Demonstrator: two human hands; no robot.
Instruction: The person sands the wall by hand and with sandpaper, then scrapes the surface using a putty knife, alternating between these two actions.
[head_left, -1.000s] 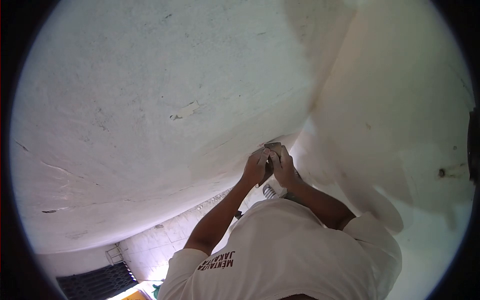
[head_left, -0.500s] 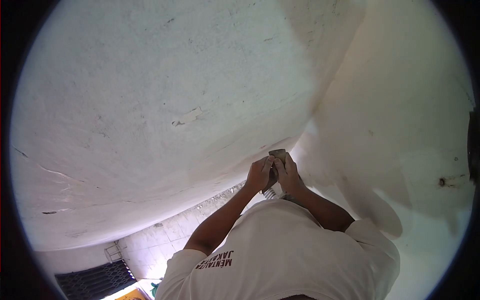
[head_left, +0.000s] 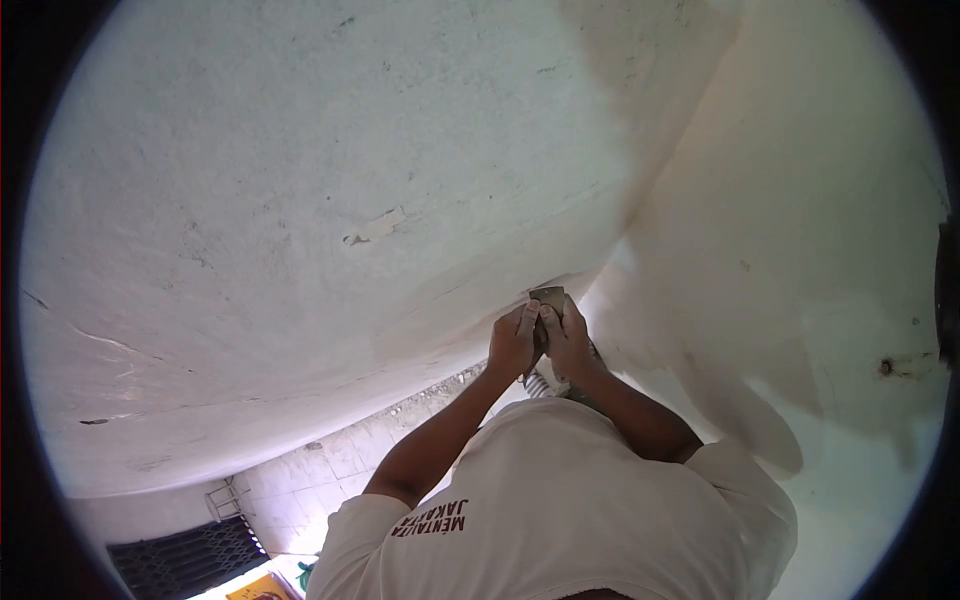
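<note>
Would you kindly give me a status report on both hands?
Left hand, right hand: closed on flat piece. Piece near wall, contact unclear. No obstruction visible.

Wall (head_left: 300,200) left, side wall (head_left: 800,200) right, tool (head_left: 547,295) in hands (head_left: 513,343)

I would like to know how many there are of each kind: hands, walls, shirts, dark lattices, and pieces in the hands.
Hands: 2 (left hand, right hand)
Walls: 2 (left wall, right wall)
Shirts: 1 (pale shirt)
Dark lattices: 1 (dark lattice)
Held pieces: at least 1 (flat grey-brown piece); fingers hide the rest
Total: at least 7
</note>
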